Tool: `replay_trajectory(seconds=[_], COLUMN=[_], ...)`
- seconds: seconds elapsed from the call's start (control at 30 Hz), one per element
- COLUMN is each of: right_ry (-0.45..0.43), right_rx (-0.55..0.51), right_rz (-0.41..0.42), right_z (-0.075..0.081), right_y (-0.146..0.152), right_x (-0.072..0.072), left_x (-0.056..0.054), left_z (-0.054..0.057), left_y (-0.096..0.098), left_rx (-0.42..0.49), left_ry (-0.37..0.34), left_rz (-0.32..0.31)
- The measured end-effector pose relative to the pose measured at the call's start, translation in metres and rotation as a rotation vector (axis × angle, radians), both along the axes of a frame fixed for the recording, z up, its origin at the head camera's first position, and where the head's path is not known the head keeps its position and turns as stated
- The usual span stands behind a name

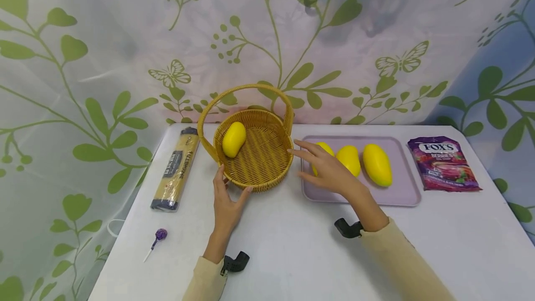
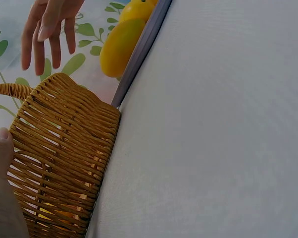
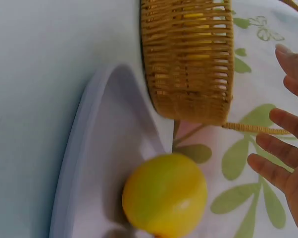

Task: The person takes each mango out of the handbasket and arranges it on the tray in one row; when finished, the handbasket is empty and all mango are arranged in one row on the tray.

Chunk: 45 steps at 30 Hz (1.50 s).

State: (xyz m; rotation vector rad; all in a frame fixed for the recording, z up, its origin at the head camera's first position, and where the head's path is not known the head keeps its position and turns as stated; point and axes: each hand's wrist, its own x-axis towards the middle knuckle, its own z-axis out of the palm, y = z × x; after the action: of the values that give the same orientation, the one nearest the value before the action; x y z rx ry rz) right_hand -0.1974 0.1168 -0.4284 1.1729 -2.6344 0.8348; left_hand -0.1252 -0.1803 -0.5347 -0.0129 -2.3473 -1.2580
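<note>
A round wicker basket [image 1: 263,157] with a tall hoop handle stands at the back of the table, a yellow mango [image 1: 234,139] lying in its left side. My left hand [image 1: 227,208] rests against the basket's front-left side, its thumb on the rim in the left wrist view. My right hand [image 1: 328,168] hovers above the left part of a lilac tray [image 1: 401,196], fingers spread toward the basket and holding nothing. On that tray lie three mangoes, one partly hidden behind the hand, with a middle mango [image 1: 348,159] and a right mango [image 1: 377,165].
Left of the basket lies a pack of spaghetti [image 1: 175,171], with a purple-wrapped lollipop [image 1: 160,234] nearer the front. A Fox's candy bag [image 1: 445,164] lies right of the tray. Behind the white table [image 1: 292,254] hangs a leaf-patterned curtain [image 1: 125,36].
</note>
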Motion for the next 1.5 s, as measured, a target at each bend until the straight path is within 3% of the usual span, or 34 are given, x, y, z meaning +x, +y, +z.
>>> replay_trajectory(seconds=[0.27,0.6,1.07,1.3,1.5], right_ry=[-0.072,-0.189,-0.334,-0.38,-0.392], right_rx=[-0.071,-0.055,0.041,0.077,0.127], right_rz=[0.019,0.017,0.04,0.069,0.134], right_z=[0.0,-0.006,-0.001,0.009,0.005], right_y=[-0.039,-0.077,-0.12,-0.142,-0.162], right_x=[-0.019,-0.048,-0.083,-0.093,-0.098], left_x=[-0.001,0.0,0.0,-0.003,-0.002], left_z=[0.001,0.0,0.003,0.001,0.0], left_y=[0.0,0.0,0.0,-0.001,-0.001], left_rx=[-0.009,-0.003,-0.001,0.0,0.003], left_ry=[0.007,-0.007,-0.029,-0.011,-0.024], left_rz=[0.008,-0.001,0.002,-0.002,0.01])
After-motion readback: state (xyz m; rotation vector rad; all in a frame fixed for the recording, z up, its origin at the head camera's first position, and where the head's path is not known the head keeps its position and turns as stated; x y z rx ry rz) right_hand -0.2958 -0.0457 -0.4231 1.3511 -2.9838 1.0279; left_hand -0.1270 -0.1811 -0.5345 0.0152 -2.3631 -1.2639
